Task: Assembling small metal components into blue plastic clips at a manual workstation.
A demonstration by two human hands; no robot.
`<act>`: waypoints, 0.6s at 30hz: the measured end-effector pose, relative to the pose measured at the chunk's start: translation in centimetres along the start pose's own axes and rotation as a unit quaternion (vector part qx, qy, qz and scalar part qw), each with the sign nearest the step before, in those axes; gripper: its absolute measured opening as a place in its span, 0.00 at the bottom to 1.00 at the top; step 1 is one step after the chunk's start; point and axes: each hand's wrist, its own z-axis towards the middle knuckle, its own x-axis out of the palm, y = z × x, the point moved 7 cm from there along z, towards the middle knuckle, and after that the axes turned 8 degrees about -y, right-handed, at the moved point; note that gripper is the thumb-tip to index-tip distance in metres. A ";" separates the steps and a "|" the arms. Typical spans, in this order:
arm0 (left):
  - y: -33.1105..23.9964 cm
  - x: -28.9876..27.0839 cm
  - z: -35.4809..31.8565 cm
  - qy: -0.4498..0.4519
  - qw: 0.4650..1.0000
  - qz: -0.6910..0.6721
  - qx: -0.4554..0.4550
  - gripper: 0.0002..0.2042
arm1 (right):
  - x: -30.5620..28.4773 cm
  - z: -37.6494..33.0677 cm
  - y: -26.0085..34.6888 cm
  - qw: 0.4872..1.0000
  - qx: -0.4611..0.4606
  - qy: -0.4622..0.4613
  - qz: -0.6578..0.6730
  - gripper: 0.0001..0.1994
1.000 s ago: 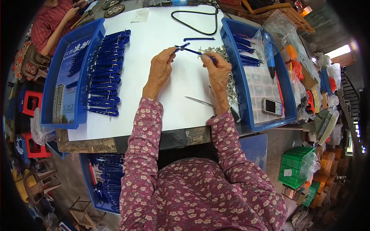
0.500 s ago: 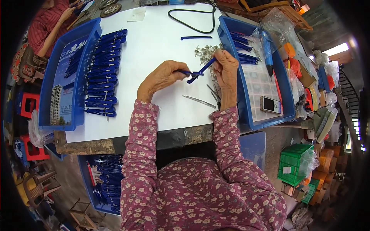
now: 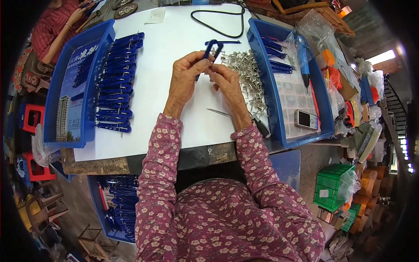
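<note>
Both my hands are together above the white-covered table (image 3: 174, 26). My left hand (image 3: 185, 81) grips a dark blue plastic piece (image 3: 213, 43), bent into a narrow upside-down V with its fold at the top. My right hand (image 3: 227, 83) pinches at the lower end of its right arm; whether a small metal part is also between those fingertips is hidden. Beside my right hand lies a heap of small silver metal parts (image 3: 251, 74). A thin pointed metal tool (image 3: 218, 112) and a dark-handled tool (image 3: 262, 126) lie near my right wrist.
A long stack of blue pieces (image 3: 115, 83) lies beside the left blue tray (image 3: 65, 146). The right blue tray (image 3: 279, 126) holds blue pieces, a blue electric screwdriver (image 3: 302, 59) and a phone (image 3: 307, 119). A black cord loop (image 3: 218, 30) lies at the back. Another person (image 3: 54, 35) sits far left.
My hands have come together and turned the blue piece from spread, nearly level, to folded and upright. My right hand has moved left, uncovering the metal heap.
</note>
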 end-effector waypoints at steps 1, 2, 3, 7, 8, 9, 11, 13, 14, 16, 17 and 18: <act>0.2 -0.4 0.2 -0.007 0.999 -0.031 -0.007 0.08 | 0.2 -0.1 -0.2 1.000 0.026 0.016 0.007 0.10; 0.4 -0.7 0.2 -0.014 0.998 -0.061 -0.015 0.08 | 0.2 -0.1 -0.3 0.999 0.027 0.017 0.007 0.10; 0.6 -1.0 0.2 -0.026 0.998 -0.050 -0.016 0.08 | 0.5 -0.1 -0.2 0.999 0.012 0.024 -0.019 0.10; 1.2 -1.7 0.4 -0.049 0.998 0.043 0.000 0.09 | 0.5 -0.2 -0.9 0.999 0.013 0.006 -0.043 0.08; 1.2 -2.0 0.4 -0.066 0.994 0.085 0.007 0.09 | 0.6 -0.2 -1.1 0.999 0.013 0.005 -0.043 0.08; 1.3 -2.2 0.5 -0.083 0.989 0.126 0.015 0.09 | 0.6 -0.3 -1.2 0.999 0.006 0.003 -0.048 0.08; 2.2 -2.5 0.6 -0.082 0.995 0.058 0.006 0.10 | 1.2 -0.6 -1.0 0.999 0.000 0.003 -0.052 0.07; 2.8 -2.5 0.6 -0.080 0.997 -0.010 -0.003 0.10 | 2.1 -1.0 -1.2 0.999 0.032 0.032 0.013 0.06; 3.3 -2.2 0.4 -0.071 0.996 -0.053 -0.030 0.10 | 2.2 -1.0 -1.3 0.999 0.031 0.033 0.013 0.06; 3.6 -1.6 0.2 -0.061 0.992 -0.095 -0.058 0.11 | 2.4 -1.0 -1.9 0.997 0.060 0.034 0.031 0.07; 3.3 -1.4 0.1 -0.069 0.991 -0.100 -0.063 0.10 | 2.4 -1.1 -1.9 0.997 0.061 0.034 0.030 0.07; 3.3 -1.4 0.1 -0.077 0.989 -0.106 -0.069 0.09 | 2.3 -1.1 -1.8 0.998 0.055 0.031 0.028 0.07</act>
